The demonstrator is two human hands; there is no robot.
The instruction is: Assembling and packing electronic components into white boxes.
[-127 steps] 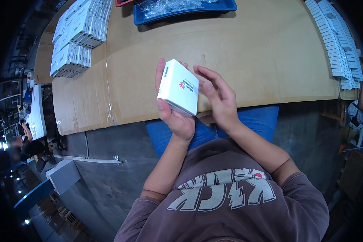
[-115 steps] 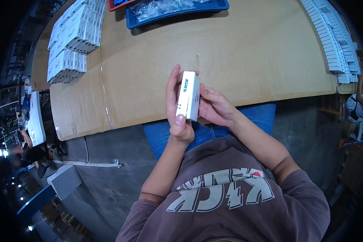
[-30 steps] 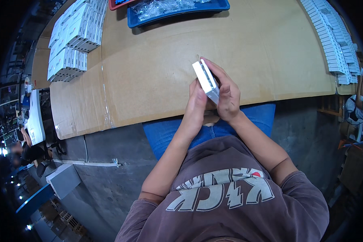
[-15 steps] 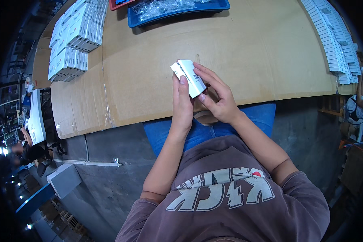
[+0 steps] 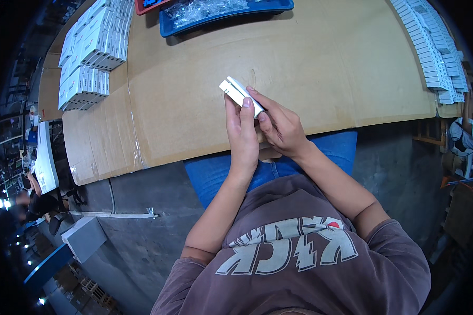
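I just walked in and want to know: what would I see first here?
In the middle, the left hand and right hand together hold a small flat white cardboard box above the brown cardboard-covered table. Stacks of similar white boxes sit far left, and a blue plastic tray lies at the top.

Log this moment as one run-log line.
left hand: holds small white box | right hand: on same box | under: cardboard-covered table | left rear: stacked white boxes

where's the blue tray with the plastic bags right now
In the head view, the blue tray sits at the far edge of the cardboard-covered table, just left of centre, beside a red tray and right of the stacked white boxes.
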